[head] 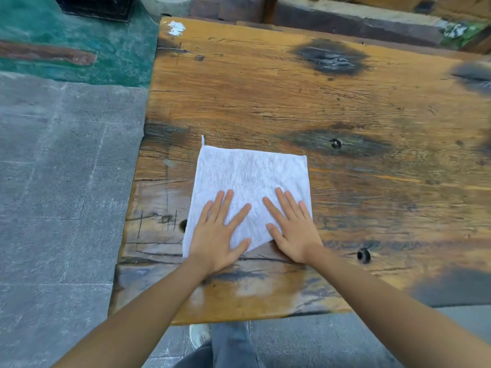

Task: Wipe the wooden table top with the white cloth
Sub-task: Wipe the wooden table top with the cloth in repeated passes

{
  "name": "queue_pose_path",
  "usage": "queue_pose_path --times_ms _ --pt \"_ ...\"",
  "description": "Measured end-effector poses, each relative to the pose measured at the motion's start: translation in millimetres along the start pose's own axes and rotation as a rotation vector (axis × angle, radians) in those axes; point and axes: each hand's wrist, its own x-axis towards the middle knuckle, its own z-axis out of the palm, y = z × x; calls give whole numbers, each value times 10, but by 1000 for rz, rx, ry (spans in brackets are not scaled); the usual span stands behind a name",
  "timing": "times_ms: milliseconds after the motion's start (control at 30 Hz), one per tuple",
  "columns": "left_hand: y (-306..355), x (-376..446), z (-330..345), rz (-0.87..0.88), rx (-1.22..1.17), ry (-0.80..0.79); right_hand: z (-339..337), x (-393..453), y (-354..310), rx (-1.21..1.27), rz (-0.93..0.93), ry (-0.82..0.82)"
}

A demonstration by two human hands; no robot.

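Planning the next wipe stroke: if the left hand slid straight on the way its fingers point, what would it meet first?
Only more white cloth, then bare wooden table top; the left hand looks to have a free way there.
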Motion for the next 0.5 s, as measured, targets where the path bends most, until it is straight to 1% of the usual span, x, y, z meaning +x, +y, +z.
queue_pose_path --times_ms 133,500 --pt "192 -336 4 14 -19 -35 96 -475 -109 13 11 -9" --pt "654 -1154 3 28 -91 -114 300 -1446 -377 27 81 -83"
